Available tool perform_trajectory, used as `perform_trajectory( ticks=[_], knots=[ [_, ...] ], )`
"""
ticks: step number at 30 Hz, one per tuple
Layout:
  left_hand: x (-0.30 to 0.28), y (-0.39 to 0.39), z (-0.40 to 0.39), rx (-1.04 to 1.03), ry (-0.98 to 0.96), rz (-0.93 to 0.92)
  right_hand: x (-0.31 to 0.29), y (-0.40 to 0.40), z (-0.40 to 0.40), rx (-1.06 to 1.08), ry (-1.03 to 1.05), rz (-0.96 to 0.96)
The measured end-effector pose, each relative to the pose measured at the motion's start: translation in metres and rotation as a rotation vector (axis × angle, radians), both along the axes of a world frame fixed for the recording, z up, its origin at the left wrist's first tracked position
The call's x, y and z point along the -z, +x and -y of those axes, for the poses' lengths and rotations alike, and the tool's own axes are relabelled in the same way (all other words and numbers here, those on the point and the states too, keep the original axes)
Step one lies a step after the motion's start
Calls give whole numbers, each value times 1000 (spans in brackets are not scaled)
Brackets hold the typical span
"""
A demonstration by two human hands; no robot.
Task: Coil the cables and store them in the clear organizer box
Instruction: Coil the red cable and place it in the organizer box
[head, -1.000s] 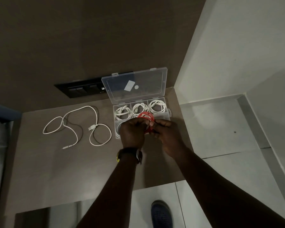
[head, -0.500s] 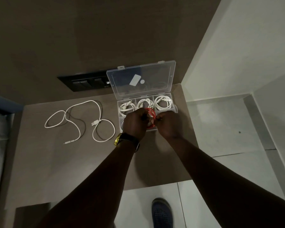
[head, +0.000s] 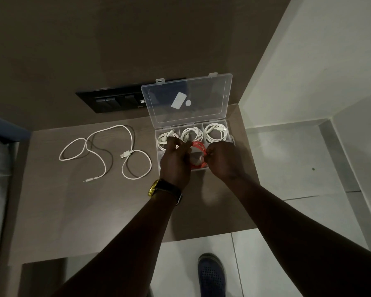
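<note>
Both hands are over the front row of the clear box, working the red cable down into it. The left hand is closed on the near-left side of the red coil, fingers curled around it; the right hand pinches the loops on the opposite side. The coil sits between them, partly inside the middle front compartment by the look of it, though the hands hide the bottom edge.

Behind it, 3 white coils fill the back row, 1 per compartment, and the lid stands open against the wall. 1 loose white cable lies uncoiled on the tabletop, well to the left.

To finish this step cleanly, the person probably wants to keep both grips until the loops are below the dividers, then let go 1 hand at a time. A springy coil can pop open, so pressing it flat and tucking the plug inside the loop should help.
</note>
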State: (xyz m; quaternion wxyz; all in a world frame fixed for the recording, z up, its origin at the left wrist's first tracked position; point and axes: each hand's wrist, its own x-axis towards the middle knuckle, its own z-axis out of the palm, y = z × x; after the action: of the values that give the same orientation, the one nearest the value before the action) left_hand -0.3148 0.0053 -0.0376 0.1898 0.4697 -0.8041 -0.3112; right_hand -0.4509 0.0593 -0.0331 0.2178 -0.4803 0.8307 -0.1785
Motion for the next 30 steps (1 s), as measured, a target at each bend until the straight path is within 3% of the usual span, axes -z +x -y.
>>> perform_trajectory(
  ticks=[7,13,18,30],
  knots=[
    [1,-3,2,41,6,64,-1,-3,-10,-79,-137,86],
    [6,9,-5,194,-85,108,0,-1,-17,-222,-160,-38],
    [11,17,-11,180,-105,52,-1,-7,-18,-357,-143,-96],
    [6,16,-10,202,-74,67,4,-14,-14,-399,-205,-50]
  ],
)
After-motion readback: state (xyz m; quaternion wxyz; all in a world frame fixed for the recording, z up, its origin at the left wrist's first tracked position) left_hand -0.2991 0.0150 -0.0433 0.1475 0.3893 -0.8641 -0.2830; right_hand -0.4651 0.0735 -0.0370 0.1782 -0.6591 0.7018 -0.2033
